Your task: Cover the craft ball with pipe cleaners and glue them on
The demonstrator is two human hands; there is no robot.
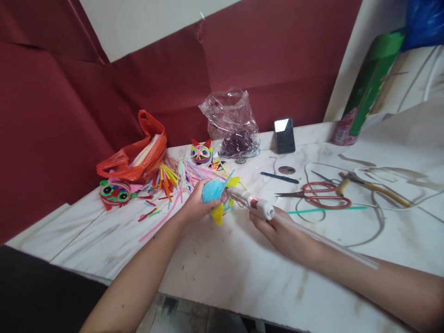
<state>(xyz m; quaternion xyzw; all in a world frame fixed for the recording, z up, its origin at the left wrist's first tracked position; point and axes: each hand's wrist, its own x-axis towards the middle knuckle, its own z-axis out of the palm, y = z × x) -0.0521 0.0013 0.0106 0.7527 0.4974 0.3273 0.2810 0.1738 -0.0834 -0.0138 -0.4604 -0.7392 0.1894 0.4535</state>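
Note:
My left hand [198,201] is closed around a blue ball-shaped pipe-cleaner craft [212,191] with yellow pointed pieces on it. In my right hand [268,226] is a white hot glue gun [255,203], a long clear glue stick [333,240] trailing from its back end over my forearm. The gun's nozzle meets or nearly meets the craft's right side, beside a thin blue strip; exact contact is hard to make out. Behind the craft lie loose pink and white pipe cleaners [194,173]. Two finished-looking faces, one green-eared [115,192] and one red-eared [201,152], sit on the table.
An orange plastic bag [152,157] holds pipe cleaners at left. A clear bag [239,125] and a phone [284,136] stand at the back. Red-handled scissors [326,195], pliers [378,187], a dark blue pen-like tool [279,178] and cables lie right. A green canister [367,88] leans further right.

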